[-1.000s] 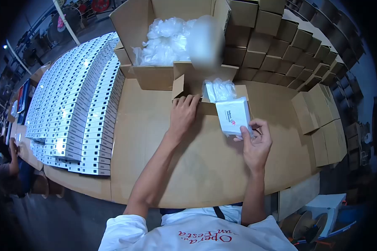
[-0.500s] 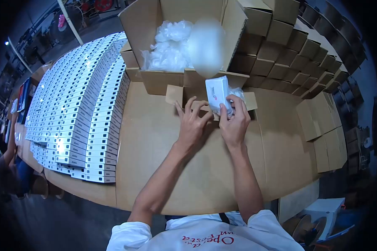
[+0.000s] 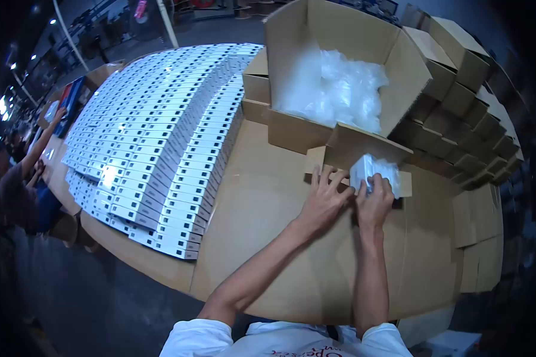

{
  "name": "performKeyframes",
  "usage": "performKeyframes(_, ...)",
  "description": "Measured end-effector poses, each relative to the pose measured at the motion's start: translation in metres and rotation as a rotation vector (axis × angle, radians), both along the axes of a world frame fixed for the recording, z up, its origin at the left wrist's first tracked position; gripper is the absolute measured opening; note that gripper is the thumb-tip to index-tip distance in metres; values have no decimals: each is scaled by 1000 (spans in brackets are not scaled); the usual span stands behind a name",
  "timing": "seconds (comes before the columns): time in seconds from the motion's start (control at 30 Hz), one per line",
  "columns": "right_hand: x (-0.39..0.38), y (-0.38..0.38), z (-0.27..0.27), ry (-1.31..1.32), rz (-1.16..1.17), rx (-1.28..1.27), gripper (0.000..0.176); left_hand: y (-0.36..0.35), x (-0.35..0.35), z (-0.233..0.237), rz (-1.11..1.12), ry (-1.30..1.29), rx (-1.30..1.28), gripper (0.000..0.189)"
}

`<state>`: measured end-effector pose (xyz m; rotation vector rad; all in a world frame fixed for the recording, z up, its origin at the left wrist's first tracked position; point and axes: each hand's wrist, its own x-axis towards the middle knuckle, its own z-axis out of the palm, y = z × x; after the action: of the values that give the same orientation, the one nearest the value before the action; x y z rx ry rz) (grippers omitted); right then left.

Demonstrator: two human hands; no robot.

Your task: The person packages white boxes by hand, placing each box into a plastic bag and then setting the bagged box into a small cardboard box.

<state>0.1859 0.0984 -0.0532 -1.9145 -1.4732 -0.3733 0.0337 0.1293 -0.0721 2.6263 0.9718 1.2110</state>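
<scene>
A small open cardboard box (image 3: 317,159) lies on the cardboard-covered table, its flaps spread. My right hand (image 3: 375,201) grips a white package (image 3: 361,171) over this box, thumb and fingers on its near side. Clear plastic wrap (image 3: 388,172) shows beside and behind the package. My left hand (image 3: 324,201) rests at the box's near left edge with its fingers spread, close to the package but holding nothing that I can see. Behind the small box stands a large open carton (image 3: 298,132) with clear plastic bundles (image 3: 348,89) inside.
Rows of stacked white boxes (image 3: 143,149) cover the table's left side. Brown cartons (image 3: 458,128) are piled at the back right, with flat cardboard (image 3: 477,226) at the right edge. At the far left, another person (image 3: 18,184) reaches over the table.
The view has turned, so the scene sits further right and the person at the left shows more. The package in my right hand has tilted, and its printed face is less visible.
</scene>
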Motion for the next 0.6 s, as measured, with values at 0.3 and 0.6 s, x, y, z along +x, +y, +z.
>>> performKeyframes(0.3,-7,-1,2,-5,-2,-92,14,128,-127,107,442,-428,206,14)
performKeyframes(0.6,-3,-16,-15,78,11,-105,29,339,-203,95,424,-18,129,26)
